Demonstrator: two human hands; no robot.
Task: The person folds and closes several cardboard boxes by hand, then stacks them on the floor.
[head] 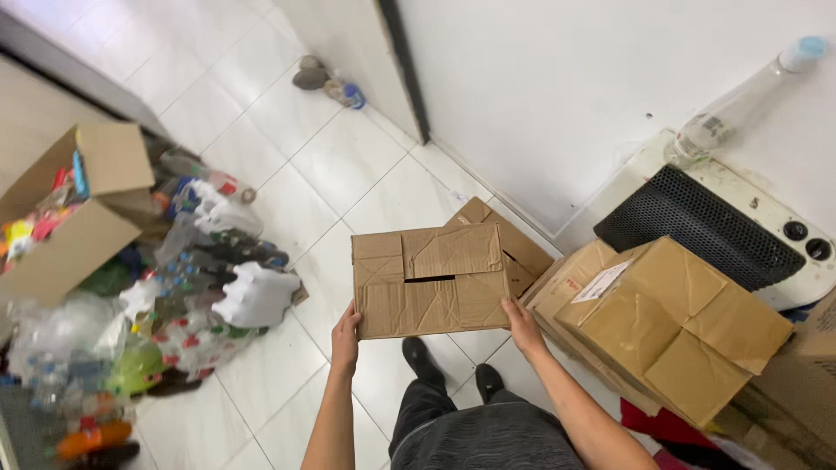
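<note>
I hold a creased brown cardboard box (431,278) in front of me at waist height, its closed flaps facing up with a narrow gap in the middle. My left hand (346,336) grips its near left corner. My right hand (524,326) grips its near right corner. Below the box I see my dark trousers and black shoes on the white tile floor.
Brown cardboard boxes (666,318) are stacked to the right, beside a white heater (723,231) with a black grille and a clear plastic bottle (740,100) on it. On the left lie a heap of plastic bottles and bags (200,287) and an open carton (74,209).
</note>
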